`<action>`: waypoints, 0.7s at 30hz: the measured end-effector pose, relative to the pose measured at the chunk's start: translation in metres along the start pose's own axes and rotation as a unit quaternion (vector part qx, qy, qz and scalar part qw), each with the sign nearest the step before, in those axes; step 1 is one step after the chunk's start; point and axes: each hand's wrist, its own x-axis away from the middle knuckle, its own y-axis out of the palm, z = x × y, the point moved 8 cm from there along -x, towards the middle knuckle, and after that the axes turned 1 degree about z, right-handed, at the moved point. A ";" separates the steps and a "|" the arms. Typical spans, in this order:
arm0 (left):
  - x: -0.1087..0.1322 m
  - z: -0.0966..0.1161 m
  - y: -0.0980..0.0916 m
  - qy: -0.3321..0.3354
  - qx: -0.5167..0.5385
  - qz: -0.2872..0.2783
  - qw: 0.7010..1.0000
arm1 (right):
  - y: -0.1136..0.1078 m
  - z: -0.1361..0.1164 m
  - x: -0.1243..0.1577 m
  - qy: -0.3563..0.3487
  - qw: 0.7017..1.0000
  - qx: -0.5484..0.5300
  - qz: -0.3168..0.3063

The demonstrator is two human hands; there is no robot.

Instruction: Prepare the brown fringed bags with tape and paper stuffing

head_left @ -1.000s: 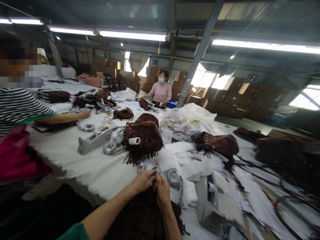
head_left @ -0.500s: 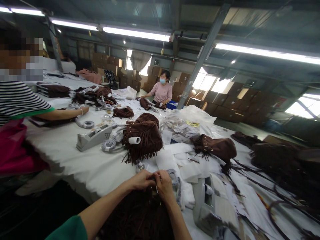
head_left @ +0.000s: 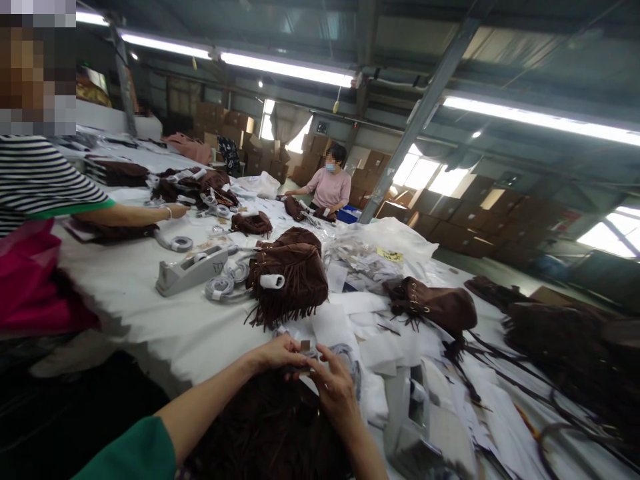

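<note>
My left hand (head_left: 281,355) is closed, its thumb and fingers pinched at a small brown square piece (head_left: 305,345) that shows just above the fingertips. Close on its right is my right hand (head_left: 334,381), with index finger and thumb apart and the thumb near the left fingertips. Below both hands, close to my body, a dark brown fringed bag (head_left: 265,427) lies in shadow. Another brown fringed bag (head_left: 290,273) with a white-wrapped part stands just beyond the hands. Grey coiled straps (head_left: 220,287) lie at its left.
A grey tape dispenser (head_left: 193,270) sits left, and another tape dispenser (head_left: 413,413) at near right. A brown drawstring bag (head_left: 443,303) lies among white paper sheets. One co-worker in stripes (head_left: 45,177) reaches in from the left; another in pink (head_left: 330,189) works across the table.
My hands have come slightly apart; the right fingers have spread from their pinch. A small brown square piece now shows at the left fingertips. The view has shifted slightly.
</note>
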 end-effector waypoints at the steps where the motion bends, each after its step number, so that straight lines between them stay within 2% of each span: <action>1: 0.000 -0.001 0.000 -0.002 0.006 0.000 1.000 | 0.000 -0.003 -0.002 -0.004 1.000 -0.002 0.007; 5: 0.000 -0.001 -0.003 -0.011 0.017 0.016 1.000 | 0.006 -0.006 -0.012 0.008 0.999 -0.043 0.019; 11: 0.003 0.007 0.003 -0.028 0.012 0.014 0.999 | 0.017 0.007 -0.009 0.118 0.986 -0.106 0.049; 16: 0.011 0.014 0.009 -0.016 0.011 0.014 1.000 | 0.018 0.018 -0.011 0.193 0.972 -0.132 0.026; 21: 0.013 0.008 0.006 -0.012 0.037 0.063 0.997 | 0.021 0.025 -0.017 0.236 0.962 -0.141 -0.002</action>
